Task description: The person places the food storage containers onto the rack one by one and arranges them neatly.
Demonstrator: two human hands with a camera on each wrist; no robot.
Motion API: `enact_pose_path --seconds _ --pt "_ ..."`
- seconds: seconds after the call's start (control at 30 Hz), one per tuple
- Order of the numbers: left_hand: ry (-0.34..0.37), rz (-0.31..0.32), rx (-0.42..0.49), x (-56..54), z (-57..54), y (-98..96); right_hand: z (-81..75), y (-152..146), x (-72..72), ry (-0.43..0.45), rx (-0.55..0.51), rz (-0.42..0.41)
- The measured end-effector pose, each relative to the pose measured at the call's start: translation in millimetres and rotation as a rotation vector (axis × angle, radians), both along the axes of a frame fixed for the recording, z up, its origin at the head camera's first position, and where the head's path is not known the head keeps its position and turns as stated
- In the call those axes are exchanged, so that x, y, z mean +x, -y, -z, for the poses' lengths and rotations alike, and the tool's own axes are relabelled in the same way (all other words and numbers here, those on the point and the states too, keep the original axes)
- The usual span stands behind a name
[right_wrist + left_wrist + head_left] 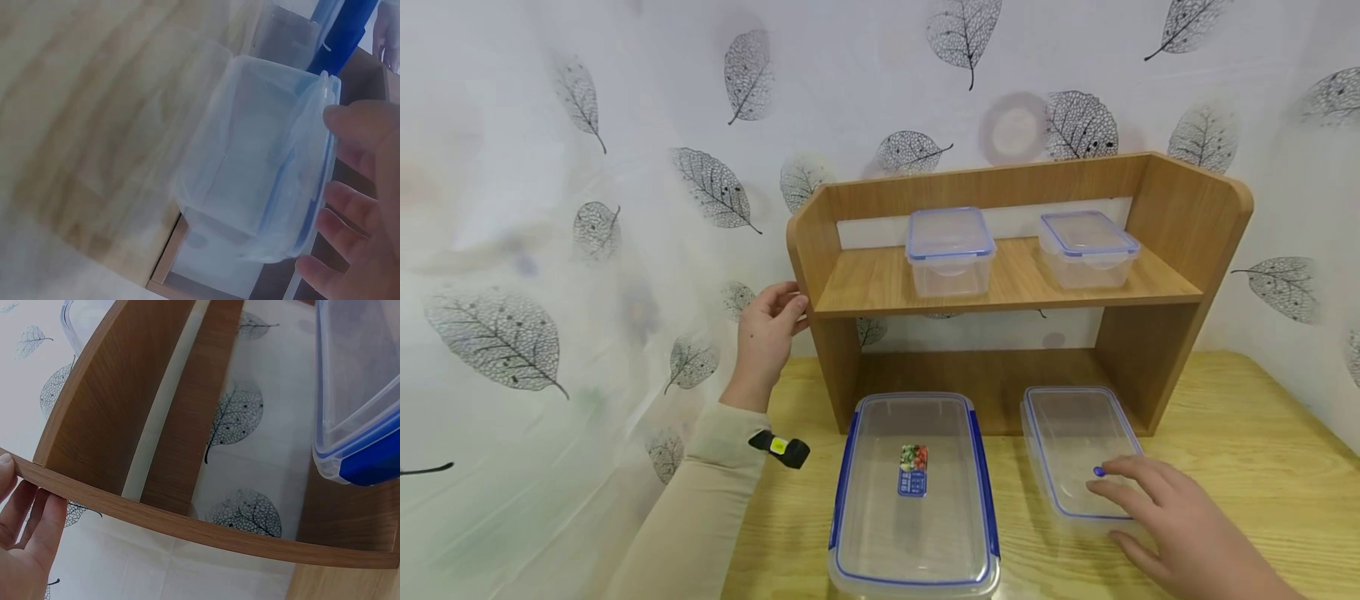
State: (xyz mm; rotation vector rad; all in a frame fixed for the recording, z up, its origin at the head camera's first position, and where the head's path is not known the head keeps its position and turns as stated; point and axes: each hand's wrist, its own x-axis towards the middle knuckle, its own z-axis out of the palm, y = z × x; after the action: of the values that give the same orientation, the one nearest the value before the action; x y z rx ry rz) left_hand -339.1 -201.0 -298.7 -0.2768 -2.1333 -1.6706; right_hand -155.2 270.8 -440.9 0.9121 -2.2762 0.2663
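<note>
My left hand [765, 333] holds the left side panel of a wooden shelf [175, 522]. In the left wrist view its thumb lies on one side of the board's edge and the fingers on the other. On the right, my right hand [1180, 521] reaches over a clear lidded container [1075, 433] with a blue-lined rim, fingers spread and slightly bent. Its fingertips are right at the lid, beside a small blue round spot [1099, 472]. Seen in the right wrist view, the thumb [337, 119] is at the lid's rim.
A larger clear container [910, 542] with blue side clips and a label stands in front of the shelf. On the upper board sit two smaller lidded containers [951, 271] [1090, 267]. Beneath is a light wood table [1262, 467]; leaf-patterned sheeting [647, 100] hangs behind and left.
</note>
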Motion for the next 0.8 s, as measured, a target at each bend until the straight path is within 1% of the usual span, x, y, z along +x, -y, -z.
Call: enact_pose_path --seconds 0.17,0.37,0.6,0.8 --pt "0.009 -0.003 0.003 1.0 -0.2 -0.1 3.7 3.1 -0.4 -0.030 0.017 -0.010" --pt "0.010 0.000 -0.001 2.2 -1.5 -0.4 6.0 5.3 -1.3 -0.035 0.019 -0.034" --pt "0.010 -0.007 0.001 1.3 -2.4 -0.8 3.3 6.4 0.4 0.020 0.028 0.015" --pt "0.016 -0.003 0.001 0.7 -1.2 -0.3 3.6 7.3 -1.5 0.006 0.025 0.018"
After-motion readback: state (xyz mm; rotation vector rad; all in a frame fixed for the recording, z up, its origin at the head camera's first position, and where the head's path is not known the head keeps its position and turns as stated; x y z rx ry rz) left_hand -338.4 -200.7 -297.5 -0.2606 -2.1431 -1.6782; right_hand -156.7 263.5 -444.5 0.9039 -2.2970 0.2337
